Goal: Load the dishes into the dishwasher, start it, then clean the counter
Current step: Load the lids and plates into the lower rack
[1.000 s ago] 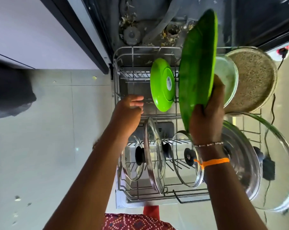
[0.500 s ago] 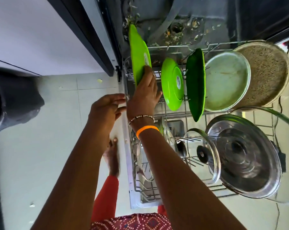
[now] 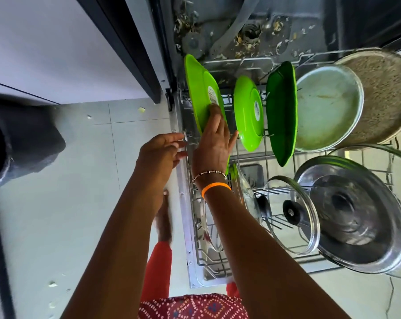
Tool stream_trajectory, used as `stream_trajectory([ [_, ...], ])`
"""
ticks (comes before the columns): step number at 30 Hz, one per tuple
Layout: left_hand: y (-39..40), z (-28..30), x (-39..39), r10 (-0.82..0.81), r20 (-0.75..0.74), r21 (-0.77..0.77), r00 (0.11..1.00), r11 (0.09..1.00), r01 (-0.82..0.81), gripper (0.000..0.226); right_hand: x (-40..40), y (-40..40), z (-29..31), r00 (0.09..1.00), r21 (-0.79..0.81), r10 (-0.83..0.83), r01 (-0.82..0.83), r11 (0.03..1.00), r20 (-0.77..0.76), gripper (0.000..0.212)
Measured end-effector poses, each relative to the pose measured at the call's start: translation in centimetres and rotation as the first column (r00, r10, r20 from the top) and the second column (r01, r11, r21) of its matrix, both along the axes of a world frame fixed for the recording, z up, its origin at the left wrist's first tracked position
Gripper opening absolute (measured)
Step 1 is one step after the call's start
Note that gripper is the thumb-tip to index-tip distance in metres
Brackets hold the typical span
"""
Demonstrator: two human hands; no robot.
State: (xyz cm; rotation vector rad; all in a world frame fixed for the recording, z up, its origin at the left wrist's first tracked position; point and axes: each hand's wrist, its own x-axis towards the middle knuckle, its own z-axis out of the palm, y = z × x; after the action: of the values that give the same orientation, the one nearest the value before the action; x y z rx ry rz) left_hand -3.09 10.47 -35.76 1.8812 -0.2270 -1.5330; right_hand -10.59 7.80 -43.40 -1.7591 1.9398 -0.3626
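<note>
The lower dishwasher rack is pulled out below me. My right hand grips the lower part of a large light green plate, which stands on edge at the rack's far left. My left hand hovers with its fingers apart at the rack's left rim and holds nothing. To the right stand a small light green plate, a dark green plate, a pale round dish and a speckled beige plate. The near rows hold glass lids and a steel lid.
Food scraps lie on the floor of the dishwasher tub behind the rack. A black bin stands on the tiled floor at the left, near a white cabinet. My bare foot is beside the rack's left edge.
My right hand left the dark green plate standing in the rack, then brought the large light green plate to the far left slot. My left hand moved from inside the rack to its left rim.
</note>
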Motion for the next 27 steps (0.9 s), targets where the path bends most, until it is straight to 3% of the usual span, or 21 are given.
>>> stream_trajectory([
  [4, -0.1, 0.0, -0.4, -0.053, -0.011, 0.008, 0.999, 0.999, 0.053, 0.033, -0.1, -1.0, -0.2, 0.999, 0.049, -0.016, 0.018, 0.999, -0.031, 0.061],
  [9, -0.2, -0.3, -0.3, -0.094, -0.017, 0.027, 0.995, 0.995, 0.094, 0.033, -0.3, 0.0, -1.7, 0.996, -0.037, -0.038, 0.035, 0.999, -0.082, 0.052],
  [15, -0.1, -1.2, -0.5, -0.132, 0.005, 0.049, 0.991, 0.99, 0.132, 0.033, -0.7, -0.9, -2.3, 0.972, 0.212, -0.098, 0.143, 0.967, -0.212, 0.053],
  [18, -0.2, -1.8, -0.6, -0.167, 0.023, 0.067, 0.986, 0.984, 0.165, 0.034, -1.4, -1.2, -2.5, 0.967, 0.357, -0.028, 0.12, 0.926, -0.253, 0.045],
  [22, -0.4, -2.6, -1.1, -0.199, 0.034, 0.083, 0.979, 0.977, 0.196, 0.037, -2.4, -2.2, -1.7, 0.981, 0.514, 0.103, -0.004, 0.858, -0.164, 0.056],
  [27, -1.0, -3.2, -2.3, -0.218, -0.052, 0.075, 0.975, 0.972, 0.221, 0.041, -2.8, -2.8, -2.4, 0.974, 0.591, 0.201, -0.103, 0.8, -0.103, 0.059],
])
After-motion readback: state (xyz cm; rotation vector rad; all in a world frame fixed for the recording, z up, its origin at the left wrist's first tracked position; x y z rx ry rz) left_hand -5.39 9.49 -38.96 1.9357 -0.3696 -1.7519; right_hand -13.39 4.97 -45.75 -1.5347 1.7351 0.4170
